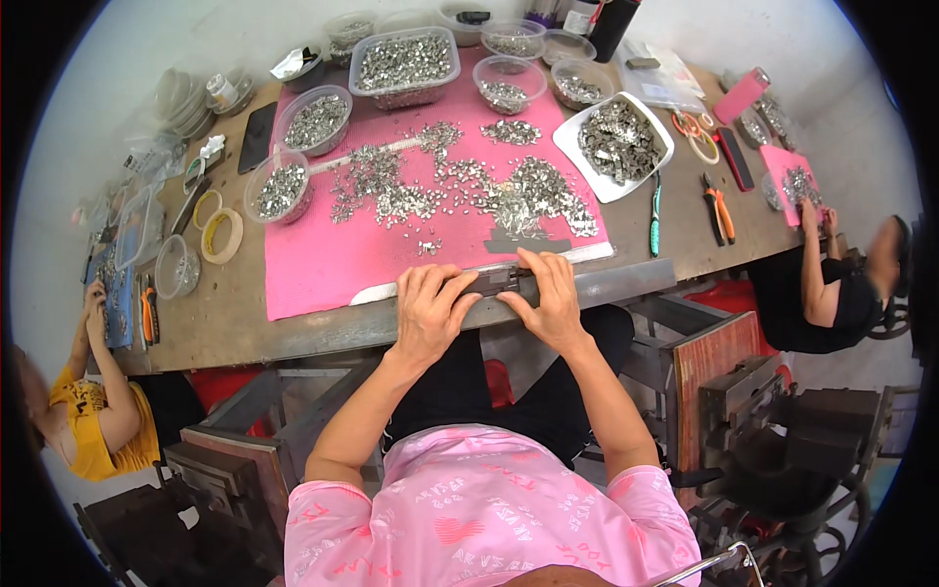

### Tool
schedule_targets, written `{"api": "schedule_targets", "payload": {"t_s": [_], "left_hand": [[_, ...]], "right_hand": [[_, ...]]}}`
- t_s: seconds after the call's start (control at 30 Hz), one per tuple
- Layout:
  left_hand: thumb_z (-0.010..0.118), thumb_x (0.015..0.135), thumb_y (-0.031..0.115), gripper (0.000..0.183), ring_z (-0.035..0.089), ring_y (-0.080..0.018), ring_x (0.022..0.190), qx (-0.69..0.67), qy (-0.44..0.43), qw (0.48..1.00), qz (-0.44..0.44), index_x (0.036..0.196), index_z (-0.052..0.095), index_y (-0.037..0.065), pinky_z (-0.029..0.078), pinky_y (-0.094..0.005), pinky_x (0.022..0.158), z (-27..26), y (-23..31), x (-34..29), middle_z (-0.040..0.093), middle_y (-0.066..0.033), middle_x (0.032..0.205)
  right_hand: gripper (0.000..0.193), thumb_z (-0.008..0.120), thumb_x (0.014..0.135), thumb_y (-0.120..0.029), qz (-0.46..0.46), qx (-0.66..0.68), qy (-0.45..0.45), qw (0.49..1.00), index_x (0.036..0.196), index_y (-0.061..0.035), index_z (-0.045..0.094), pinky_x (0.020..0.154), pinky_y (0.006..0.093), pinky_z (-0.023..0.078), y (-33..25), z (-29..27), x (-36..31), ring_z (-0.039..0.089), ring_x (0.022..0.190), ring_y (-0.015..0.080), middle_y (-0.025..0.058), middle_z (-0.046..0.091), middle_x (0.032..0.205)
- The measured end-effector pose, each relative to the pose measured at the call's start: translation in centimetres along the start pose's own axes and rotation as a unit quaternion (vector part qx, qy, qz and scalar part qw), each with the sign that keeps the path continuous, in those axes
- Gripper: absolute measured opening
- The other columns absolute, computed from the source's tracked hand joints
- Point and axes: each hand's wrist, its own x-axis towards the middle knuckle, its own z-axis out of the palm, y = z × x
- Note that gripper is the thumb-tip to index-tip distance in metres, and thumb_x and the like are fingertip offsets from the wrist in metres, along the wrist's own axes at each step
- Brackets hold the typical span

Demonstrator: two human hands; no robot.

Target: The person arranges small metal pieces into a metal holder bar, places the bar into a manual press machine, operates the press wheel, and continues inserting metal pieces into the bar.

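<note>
At the table's front edge, a small dark metal block (pixel 492 282) is held between my two hands. My left hand (pixel 427 305) grips its left end, thumb and fingers closed on it. On its right end my right hand (pixel 556 301) is closed too, thumb below and fingers above. Just beyond the block lies a flat grey strip (pixel 528 245) on a pink mat (pixel 323 264). Loose small shiny metal pieces (pixel 533 196) are heaped behind that strip, with another spread (pixel 377 181) to the left. What sits inside the block is too small to tell.
Tubs of metal pieces, such as a large square one (pixel 405 68), line the back. A white dish (pixel 611 147) holds darker parts. Right of the mat lie a green-handled tool (pixel 655 220), pliers (pixel 721 210) and scissors (pixel 696 137); tape rolls (pixel 223 235) lie left. Other people work at both sides.
</note>
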Motion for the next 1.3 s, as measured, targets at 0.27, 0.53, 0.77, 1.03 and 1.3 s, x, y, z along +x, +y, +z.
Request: {"api": "schedule_targets", "payload": {"t_s": [0.27, 0.53, 0.77, 1.03, 1.3], "left_hand": [[0.073, 0.090, 0.012, 0.031, 0.061, -0.0308, 0.122, -0.039, 0.041, 0.997, 0.052, 0.119, 0.064, 0.005, 0.034, -0.0539, 0.115, -0.6, -0.5, -1.5, 0.068, -0.0116, 0.121], [0.041, 0.110, 0.015, 0.025, 0.066, -0.0309, 0.115, -0.331, 0.261, 0.865, -0.274, 0.128, 0.045, -0.002, 0.058, -0.0420, 0.095, -5.9, -0.8, -7.4, 0.061, -0.0243, 0.126], [0.052, 0.109, 0.020, 0.023, 0.073, -0.0192, 0.081, -0.473, -0.003, 0.782, -0.405, 0.111, 0.060, -0.002, 0.060, -0.0282, 0.069, -6.5, -1.3, -6.8, 0.069, -0.0150, 0.097], [0.085, 0.078, 0.029, 0.049, 0.056, -0.0310, 0.105, 0.076, 0.015, 0.996, -0.041, 0.118, 0.066, 0.008, 0.042, -0.0433, 0.092, -3.5, -1.9, -2.2, 0.060, -0.0111, 0.115], [0.084, 0.077, 0.038, 0.050, 0.056, -0.0293, 0.095, 0.081, -0.013, 0.996, -0.029, 0.114, 0.067, 0.008, 0.044, -0.0424, 0.082, -3.1, -3.6, -2.5, 0.057, -0.0109, 0.107]], "right_hand": [[0.072, 0.088, 0.073, -0.018, -0.020, -0.009, 0.006, 1.000, 0.135, -0.0016, 0.054, 0.094, 0.0448, 0.044, 0.2, 0.0, -0.2, 0.056, 0.105, 0.0339, 0.0130, 0.062, 0.108], [0.051, 0.085, 0.078, -0.023, -0.030, -0.032, 0.006, 0.999, 0.120, -0.0034, 0.064, 0.091, 0.0442, 0.045, 0.1, 0.2, -0.4, 0.054, 0.103, 0.0332, 0.0120, 0.059, 0.107], [0.047, 0.084, 0.078, -0.024, -0.024, -0.027, 0.012, 0.999, 0.116, -0.0048, 0.066, 0.090, 0.0433, 0.045, 0.0, 0.2, -0.3, 0.054, 0.103, 0.0318, 0.0106, 0.060, 0.106], [0.033, 0.082, 0.079, -0.013, -0.018, 0.009, 0.004, 1.000, 0.108, -0.0050, 0.069, 0.092, 0.0425, 0.043, -0.2, -1.1, 1.6, 0.060, 0.099, 0.0291, 0.0083, 0.065, 0.100], [0.017, 0.065, 0.081, -0.005, -0.244, -0.108, -0.084, 0.960, 0.098, 0.0009, 0.064, 0.092, 0.0433, 0.046, 0.2, -0.8, 4.1, 0.058, 0.092, 0.0282, 0.0110, 0.058, 0.092]]}}
